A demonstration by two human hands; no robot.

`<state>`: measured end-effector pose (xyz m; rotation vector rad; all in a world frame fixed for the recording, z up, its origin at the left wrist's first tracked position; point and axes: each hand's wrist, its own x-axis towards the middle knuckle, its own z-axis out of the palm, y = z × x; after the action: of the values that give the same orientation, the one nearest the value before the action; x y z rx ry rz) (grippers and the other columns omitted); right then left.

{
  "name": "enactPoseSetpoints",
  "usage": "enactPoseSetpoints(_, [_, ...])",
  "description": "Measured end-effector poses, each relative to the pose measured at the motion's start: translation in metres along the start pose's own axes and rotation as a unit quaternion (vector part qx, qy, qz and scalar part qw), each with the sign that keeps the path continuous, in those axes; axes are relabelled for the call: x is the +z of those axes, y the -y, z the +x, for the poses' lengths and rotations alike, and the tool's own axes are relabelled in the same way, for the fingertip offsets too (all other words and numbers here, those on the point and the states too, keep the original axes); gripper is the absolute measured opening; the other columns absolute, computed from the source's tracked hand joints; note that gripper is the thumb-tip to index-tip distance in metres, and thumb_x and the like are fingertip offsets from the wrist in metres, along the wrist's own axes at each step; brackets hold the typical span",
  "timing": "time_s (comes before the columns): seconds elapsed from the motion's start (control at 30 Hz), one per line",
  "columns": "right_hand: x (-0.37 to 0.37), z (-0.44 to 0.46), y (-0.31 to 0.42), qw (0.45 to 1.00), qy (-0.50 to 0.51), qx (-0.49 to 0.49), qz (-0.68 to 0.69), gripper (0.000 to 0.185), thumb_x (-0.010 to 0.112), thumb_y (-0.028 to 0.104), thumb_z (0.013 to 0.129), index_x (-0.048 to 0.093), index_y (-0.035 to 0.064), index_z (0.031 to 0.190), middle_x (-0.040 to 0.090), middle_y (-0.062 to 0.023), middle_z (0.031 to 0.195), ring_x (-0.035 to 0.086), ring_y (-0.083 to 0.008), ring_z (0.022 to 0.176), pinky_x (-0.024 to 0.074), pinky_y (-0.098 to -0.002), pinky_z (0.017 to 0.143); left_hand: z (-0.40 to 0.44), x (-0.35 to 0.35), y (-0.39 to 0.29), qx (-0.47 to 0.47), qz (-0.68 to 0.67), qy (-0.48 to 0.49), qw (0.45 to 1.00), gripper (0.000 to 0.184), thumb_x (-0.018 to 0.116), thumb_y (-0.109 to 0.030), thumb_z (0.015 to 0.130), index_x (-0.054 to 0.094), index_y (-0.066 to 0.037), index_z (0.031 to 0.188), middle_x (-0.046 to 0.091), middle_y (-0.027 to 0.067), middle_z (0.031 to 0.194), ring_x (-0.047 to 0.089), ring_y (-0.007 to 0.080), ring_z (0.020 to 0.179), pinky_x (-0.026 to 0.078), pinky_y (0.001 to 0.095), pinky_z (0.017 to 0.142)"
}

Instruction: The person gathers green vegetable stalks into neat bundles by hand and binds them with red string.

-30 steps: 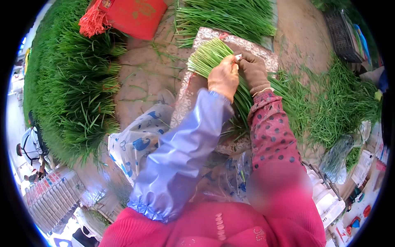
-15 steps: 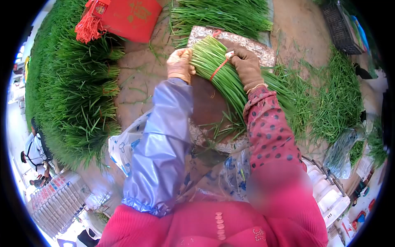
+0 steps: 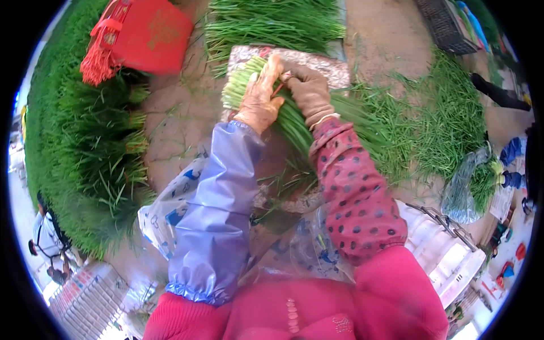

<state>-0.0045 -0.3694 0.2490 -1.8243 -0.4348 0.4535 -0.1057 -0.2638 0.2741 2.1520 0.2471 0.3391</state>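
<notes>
One bunch (image 3: pixel 292 120) lies across the board's (image 3: pixel 333 70) far end, left hand (image 3: pixel 260 97) laid over it, fingers extended, probably steadying stems, right hand (image 3: pixel 310 90) pinching the band (image 3: pixel 277 89), likely keeping it taut.

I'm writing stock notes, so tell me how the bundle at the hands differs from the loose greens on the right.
The bundle is gathered at the left hand and right hand; the loose greens lie scattered. The bundle's stalks run roughly together, pale ends grouped; the loose greens point many ways. Both are thin, green and leafy.
</notes>
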Motion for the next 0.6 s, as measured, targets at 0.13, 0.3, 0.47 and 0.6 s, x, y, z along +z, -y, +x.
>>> enactPoseSetpoints(0.13, [0.006, -0.021, 0.063, 0.914, -0.138, -0.308, -0.225, 0.010, 0.065, 0.020, 0.067, 0.065, 0.0095, 0.067, 0.063, -0.0092, 0.075, 0.062, -0.0277, 0.077, 0.0485, -0.0406, 0.072, -0.002, -0.010, 0.031, -0.081, -0.164, 0.066, 0.981, 0.070, 0.060, 0.002, 0.074, 0.041, -0.009, 0.141, 0.054, 0.0162, 0.129, 0.050, 0.0281, 0.121, 0.037, 0.0382, 0.104])
enactPoseSetpoints(0.3, [0.010, -0.032, 0.087, 0.932, -0.130, -0.269, -0.203, 0.011, 0.062, 0.013, 0.066, 0.066, 0.0072, 0.074, 0.064, -0.0101, 0.079, 0.061, -0.0295, 0.082, 0.0482, -0.0396, 0.074, -0.018, -0.043, 0.037, -0.129, -0.134, 0.121, 0.975, 0.033, 0.055, -0.002, 0.083, 0.060, 0.002, 0.115, 0.063, 0.0072, 0.103, 0.055, 0.0154, 0.091, 0.044, 0.0270, 0.085])
enactPoseSetpoints(0.47, [-0.007, -0.018, 0.085, 0.964, -0.185, -0.191, -0.016, 0.014, 0.062, 0.015, 0.073, 0.069, 0.0052, 0.080, 0.066, -0.0143, 0.083, 0.063, -0.0328, 0.081, 0.0493, -0.0401, 0.072, -0.010, -0.039, -0.013, -0.007, 0.044, 0.028, 0.999, 0.015, 0.058, -0.010, 0.092, 0.066, -0.006, 0.105, 0.069, 0.0054, 0.097, 0.064, 0.0184, 0.099, 0.041, 0.0368, 0.099])
enactPoseSetpoints(0.6, [-0.029, -0.005, 0.074, 0.979, 0.011, -0.002, -0.203, 0.028, 0.060, 0.032, 0.081, 0.070, 0.0053, 0.083, 0.066, -0.0175, 0.080, 0.064, -0.0354, 0.079, 0.0496, -0.0431, 0.073, -0.021, 0.004, -0.004, 0.058, 0.383, -0.055, 0.920, 0.009, 0.058, -0.022, 0.089, 0.067, -0.019, 0.090, 0.070, 0.0010, 0.094, 0.064, 0.0227, 0.101, 0.036, 0.0483, 0.102])
